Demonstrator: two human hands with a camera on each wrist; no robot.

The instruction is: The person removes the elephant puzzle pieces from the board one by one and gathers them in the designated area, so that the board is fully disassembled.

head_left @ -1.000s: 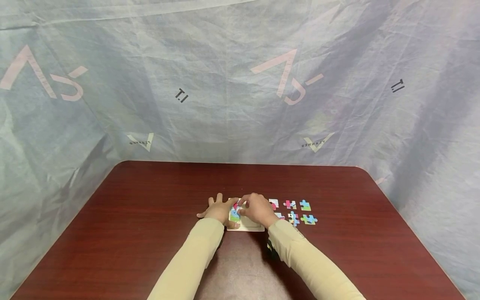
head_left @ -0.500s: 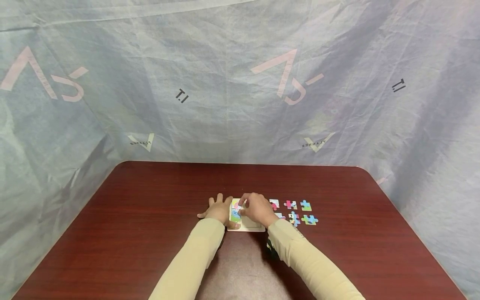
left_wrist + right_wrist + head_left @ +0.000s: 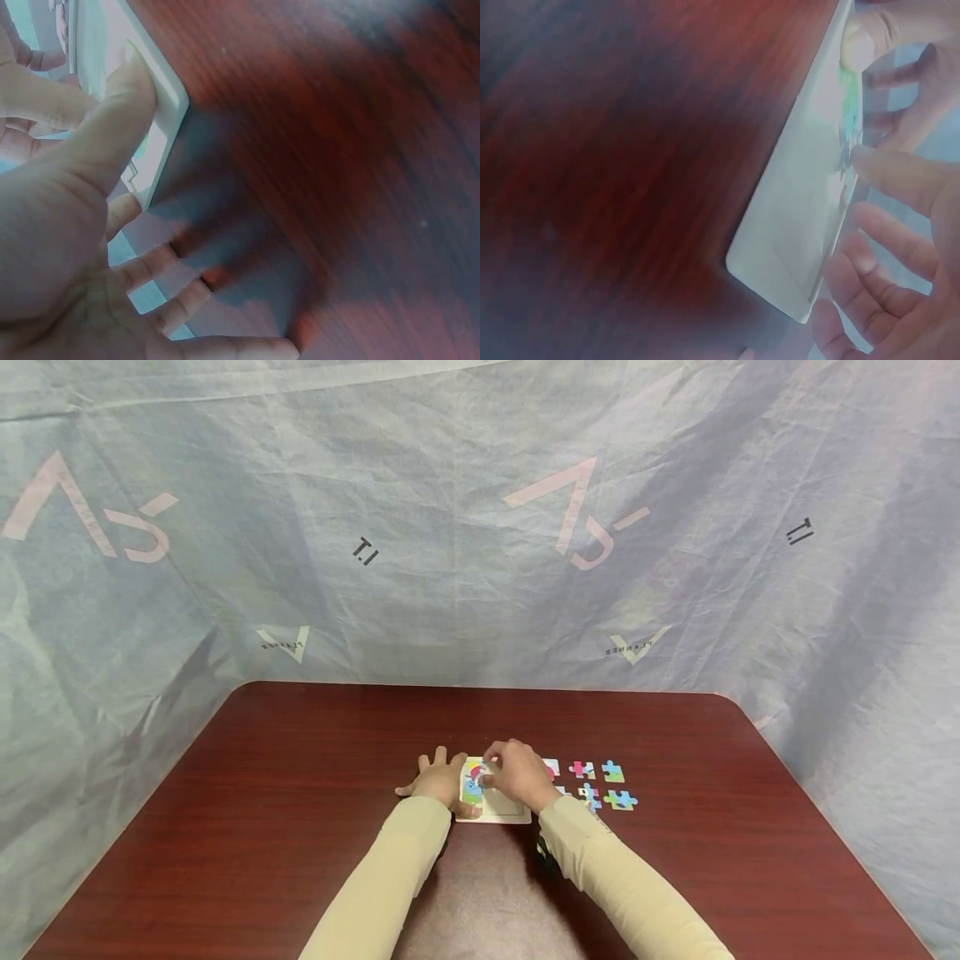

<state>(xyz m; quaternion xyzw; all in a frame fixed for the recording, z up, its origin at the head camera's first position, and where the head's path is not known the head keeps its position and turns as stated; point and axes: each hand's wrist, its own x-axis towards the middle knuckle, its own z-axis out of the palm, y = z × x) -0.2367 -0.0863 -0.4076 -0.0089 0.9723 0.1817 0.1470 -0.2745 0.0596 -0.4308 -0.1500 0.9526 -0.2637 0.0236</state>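
Observation:
My left hand (image 3: 441, 783) lies spread at the left side of a pale puzzle board (image 3: 501, 818), its thumb over the board's near left corner and the other fingers splayed on the table. Joined colorful puzzle pieces (image 3: 472, 791) fill the board's left part. Over the board's middle is my right hand (image 3: 521, 774); the thumb tip touches the laid pieces, while the index and other fingers bend loosely above, apart from the thumb. The right wrist view shows that right thumb (image 3: 900, 176) at the pieces and the bare board surface (image 3: 795, 202) beside it.
Several loose puzzle pieces lie right of the board, among them a green and blue piece (image 3: 620, 799), a pink piece (image 3: 582, 769) and a blue and green piece (image 3: 612, 771). The dark red table (image 3: 300, 760) ends at a hanging grey cloth (image 3: 450, 593).
My right hand has shifted slightly up and right, its fingers lifting off the upper left pieces, which show more now. The left hand stays in place.

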